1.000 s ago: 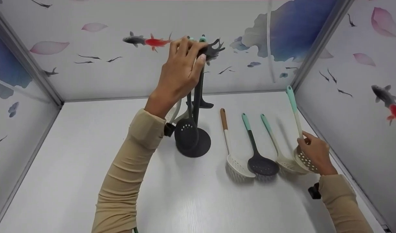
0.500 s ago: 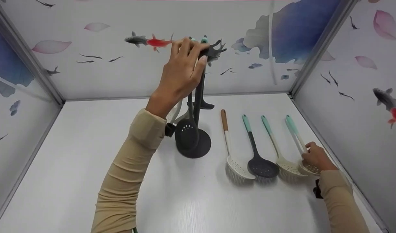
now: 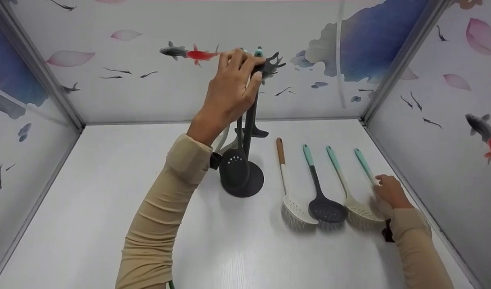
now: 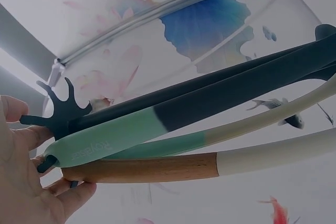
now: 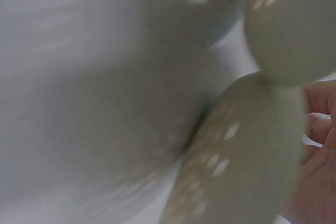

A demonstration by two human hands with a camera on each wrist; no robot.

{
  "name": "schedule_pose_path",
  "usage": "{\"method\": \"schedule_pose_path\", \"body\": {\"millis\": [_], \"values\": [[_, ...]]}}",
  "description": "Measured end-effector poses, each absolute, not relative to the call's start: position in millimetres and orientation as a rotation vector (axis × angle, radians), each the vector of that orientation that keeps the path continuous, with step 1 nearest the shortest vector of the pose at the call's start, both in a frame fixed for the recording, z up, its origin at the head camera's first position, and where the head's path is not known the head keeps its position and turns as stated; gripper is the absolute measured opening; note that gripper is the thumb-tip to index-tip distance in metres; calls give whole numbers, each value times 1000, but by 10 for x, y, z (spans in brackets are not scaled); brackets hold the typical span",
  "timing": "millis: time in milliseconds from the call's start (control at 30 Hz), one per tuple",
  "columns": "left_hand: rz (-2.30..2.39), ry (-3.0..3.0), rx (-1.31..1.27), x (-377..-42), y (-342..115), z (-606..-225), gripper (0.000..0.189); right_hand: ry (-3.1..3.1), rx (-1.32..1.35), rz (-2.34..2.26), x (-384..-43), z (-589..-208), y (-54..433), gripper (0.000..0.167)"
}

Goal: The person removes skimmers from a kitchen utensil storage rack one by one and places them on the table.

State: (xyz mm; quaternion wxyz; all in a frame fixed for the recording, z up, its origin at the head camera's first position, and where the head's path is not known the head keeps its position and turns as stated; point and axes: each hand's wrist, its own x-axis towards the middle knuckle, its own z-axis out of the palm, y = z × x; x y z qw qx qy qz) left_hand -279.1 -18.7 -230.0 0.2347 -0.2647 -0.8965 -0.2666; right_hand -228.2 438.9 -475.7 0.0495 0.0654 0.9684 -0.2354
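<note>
In the head view, my left hand (image 3: 231, 86) grips the top of a black utensil stand (image 3: 255, 176), just below its forked hooks (image 4: 65, 108). Hanging from it are a black slotted spoon (image 3: 234, 168) and other utensils. The left wrist view shows mint handles (image 4: 110, 135) and a brown handle (image 4: 142, 170) beside my fingers. My right hand (image 3: 392, 192) is low at the right, its fingertips right at the shaft of a cream skimmer with a mint handle (image 3: 364, 163). The hand mostly hides that skimmer's head; whether the fingers pinch it, I cannot tell.
Left of the right hand lie a cream skimmer (image 3: 363, 210), a black skimmer (image 3: 328, 209) and a white skimmer with a brown handle (image 3: 299, 209), side by side. Printed panels (image 3: 108, 96) enclose the white table (image 3: 108, 192) at the back and sides.
The right hand came down with the rightmost skimmer. Its raised handle has dropped to lie in line with the others, and the fingers have shifted slightly. The left hand keeps its hold.
</note>
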Motion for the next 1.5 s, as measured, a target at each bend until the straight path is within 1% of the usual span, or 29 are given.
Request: {"method": "schedule_pose_path", "body": {"millis": [67, 167, 267, 333, 400, 467, 567, 733, 900, 967, 1067, 1167, 1300, 1500], "values": [[-739, -2454, -727, -2799, -182, -2298, 41, 3031, 104, -822, -2384, -4532, 4157, 45], [-762, -2442, -734, -2805, -185, -2305, 42, 3113, -64, -1097, -2501, -4057, 3608, 46], [-821, -2414, -758, -2809, -203, -2318, 42, 3162, -345, -1367, -2526, -3518, 2939, 48], [-860, -2403, -776, -2809, -216, -2321, 43, 3200, -590, -1465, -2509, -3178, 2503, 50], [-891, -2396, -794, -2806, -228, -2321, 43, 3238, -818, -1493, -2482, -2877, 2119, 51], [-895, -2408, -805, -2802, -233, -2316, 45, 3284, -981, -1427, -2484, -2635, 1818, 54], [-935, -2391, -836, -2807, -233, -2308, 47, 3329, -1037, -1263, -2549, -2396, 1531, 58], [-1067, -2316, -897, -2834, -258, -2315, 52, 3439, -1045, -1067, -2723, -2308, 1392, 52], [-1311, -2109, -1033, -2843, -315, -2375, 56, 3505, -1000, -1170, -2763, -2310, 1331, 44], [-1437, -1971, -1037, -2827, -336, -2441, 55, 3502, -968, -1207, -2778, -2305, 1311, 41], [-1548, -1801, -899, -2787, -359, -2576, 52, 3511, -967, -1217, -2803, -2305, 1294, 39], [-1600, -1794, -717, -2741, -373, -2742, 48, 3522, -960, -1209, -2817, -2304, 1286, 38], [-1614, -1999, -588, -2699, -394, -2974, 42, 3542, -935, -1164, -2815, -2294, 1261, 37], [-1621, -2351, -494, -2792, -456, -3298, 46, 3572, -883, -1104, -2805, -2305, 1215, 38]]}}
